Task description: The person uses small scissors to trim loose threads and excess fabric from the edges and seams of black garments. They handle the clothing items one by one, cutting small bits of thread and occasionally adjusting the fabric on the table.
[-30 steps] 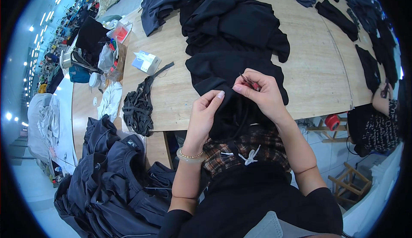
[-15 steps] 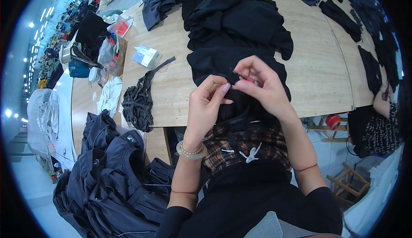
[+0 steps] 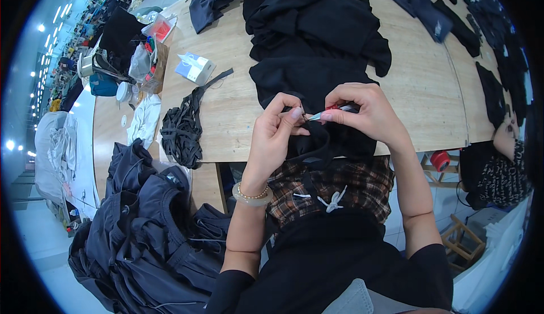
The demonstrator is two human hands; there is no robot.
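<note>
My right hand (image 3: 368,110) is closed around small thread snips (image 3: 318,116) with pale metal tips and a red part. Their tips point left and meet the fingertips of my left hand (image 3: 275,135). That hand is closed in a pinch on a dark bit of the black garment (image 3: 345,141); whether a thread is also between the fingers is too small to tell. The garment lies at the table's near edge and hangs over it toward my lap, below both hands.
More black clothes (image 3: 317,19) are heaped farther up the wooden table (image 3: 419,99). Left of my hands lie a bundle of dark straps (image 3: 181,135) and a tissue box (image 3: 195,69). Dark grey garments (image 3: 141,223) are piled at lower left. A co-worker's arm (image 3: 504,141) shows at right.
My right hand has shifted right and turned, bringing the snips' tips into view beside my left fingertips. At the far right of the table, a dark grey garment has been spread or pulled nearer.
</note>
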